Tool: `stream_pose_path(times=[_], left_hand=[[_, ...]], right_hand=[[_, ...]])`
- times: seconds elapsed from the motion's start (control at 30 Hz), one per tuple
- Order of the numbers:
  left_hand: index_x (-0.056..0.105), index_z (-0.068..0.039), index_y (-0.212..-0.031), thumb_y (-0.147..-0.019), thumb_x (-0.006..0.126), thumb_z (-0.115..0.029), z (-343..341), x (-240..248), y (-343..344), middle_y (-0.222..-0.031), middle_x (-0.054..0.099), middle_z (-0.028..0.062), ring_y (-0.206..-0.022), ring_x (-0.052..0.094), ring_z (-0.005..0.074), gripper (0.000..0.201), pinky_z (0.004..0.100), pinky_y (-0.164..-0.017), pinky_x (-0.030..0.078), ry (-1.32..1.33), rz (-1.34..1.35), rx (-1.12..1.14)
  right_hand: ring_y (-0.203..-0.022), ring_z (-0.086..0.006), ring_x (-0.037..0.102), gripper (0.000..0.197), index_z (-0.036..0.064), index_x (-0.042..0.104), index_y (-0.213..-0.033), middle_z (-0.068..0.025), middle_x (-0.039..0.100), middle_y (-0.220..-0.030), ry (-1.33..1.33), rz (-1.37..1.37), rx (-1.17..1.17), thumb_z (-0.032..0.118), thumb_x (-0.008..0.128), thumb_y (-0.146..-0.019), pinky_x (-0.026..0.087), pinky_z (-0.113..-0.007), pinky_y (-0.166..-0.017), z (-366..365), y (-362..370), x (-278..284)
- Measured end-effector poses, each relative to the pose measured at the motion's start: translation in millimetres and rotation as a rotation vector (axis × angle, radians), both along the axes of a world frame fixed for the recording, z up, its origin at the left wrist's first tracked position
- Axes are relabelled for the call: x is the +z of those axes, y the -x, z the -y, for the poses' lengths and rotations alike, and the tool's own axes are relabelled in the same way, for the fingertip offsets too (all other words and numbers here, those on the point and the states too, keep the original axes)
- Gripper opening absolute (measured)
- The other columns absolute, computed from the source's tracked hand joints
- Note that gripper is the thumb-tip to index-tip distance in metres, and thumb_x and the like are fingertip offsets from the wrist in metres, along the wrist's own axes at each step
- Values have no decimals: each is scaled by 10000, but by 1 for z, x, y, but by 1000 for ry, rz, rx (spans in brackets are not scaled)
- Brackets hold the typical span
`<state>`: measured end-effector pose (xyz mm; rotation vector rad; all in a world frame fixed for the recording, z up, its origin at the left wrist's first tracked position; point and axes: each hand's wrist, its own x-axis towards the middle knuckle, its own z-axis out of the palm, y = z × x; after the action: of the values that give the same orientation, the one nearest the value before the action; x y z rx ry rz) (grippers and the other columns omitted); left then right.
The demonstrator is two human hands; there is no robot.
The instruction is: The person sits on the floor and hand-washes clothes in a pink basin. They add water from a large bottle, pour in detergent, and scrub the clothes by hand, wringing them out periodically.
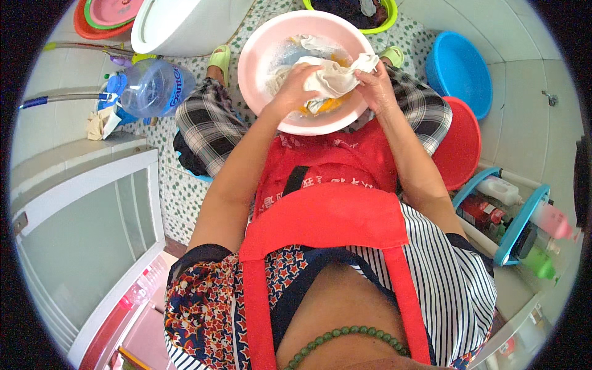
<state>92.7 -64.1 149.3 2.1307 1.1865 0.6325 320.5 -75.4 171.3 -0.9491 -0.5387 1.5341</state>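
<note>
A wet white cloth stretches between my two hands above a pale pink basin. My left hand is closed around its left part, near the basin's middle. Higher up, by the basin's right rim, my right hand pinches the cloth's other end. Below it, sudsy water in the basin holds more white fabric and a yellow patterned cloth. Whether the held cloth is joined to the white fabric in the water, I cannot tell.
Beyond the basin stands a yellow-green tub of dark laundry. To the right are a blue basin, a red basin and a bottle rack. A large clear water jug lies left, above a white-framed glass door.
</note>
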Motion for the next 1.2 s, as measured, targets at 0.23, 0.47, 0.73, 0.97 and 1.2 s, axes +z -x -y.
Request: stream_pose_path(times=[0.23, 0.47, 0.73, 0.97, 1.2], left_hand=[[496, -82, -1217, -687, 719, -133, 12, -6, -48, -1225, 485, 215, -1125, 489, 349, 577, 407, -939, 402, 308, -12, 223], [531, -81, -1140, -784, 609, -155, -1, -28, 21, -898, 624, 205, -896, 601, 350, 372, 427, -789, 477, 103, -175, 136], [586, -147, -1034, -811, 582, -240, 20, 52, 40, -853, 651, 141, -819, 639, 296, 242, 421, -689, 500, 50, -753, -85], [593, -94, -719, -741, 559, -180, 37, 37, 57, -678, 577, 78, -740, 568, 263, 96, 400, -664, 480, -390, -337, -524], [555, -46, -839, -764, 549, -188, 69, 5, 46, -779, 583, 130, -791, 593, 320, 161, 436, -690, 478, -123, -424, -708]], right_hand=[[-906, -180, 595, 305, 76, 496, -1007, -63, 577, -963, 30, -126, 21, 20, 685, -773, 543, -328, -720, 7, 16, 17], [-830, -190, 584, 223, 42, 550, -817, -67, 582, -843, -396, 1049, -3, 113, 735, -715, 487, -302, -682, -15, -17, 25], [-908, -345, 581, 197, 33, 542, -879, -153, 561, -995, -491, 1703, 439, 69, 624, -704, 474, -424, -763, -28, -36, 25], [-943, -348, 580, 285, 48, 537, -991, -155, 560, -1036, -404, 1803, 501, 120, 635, -734, 479, -433, -799, -6, -20, 29], [-865, -349, 594, 300, 29, 552, -922, -184, 592, -880, -350, 1672, 650, 147, 703, -692, 479, -425, -749, 12, -23, 20]])
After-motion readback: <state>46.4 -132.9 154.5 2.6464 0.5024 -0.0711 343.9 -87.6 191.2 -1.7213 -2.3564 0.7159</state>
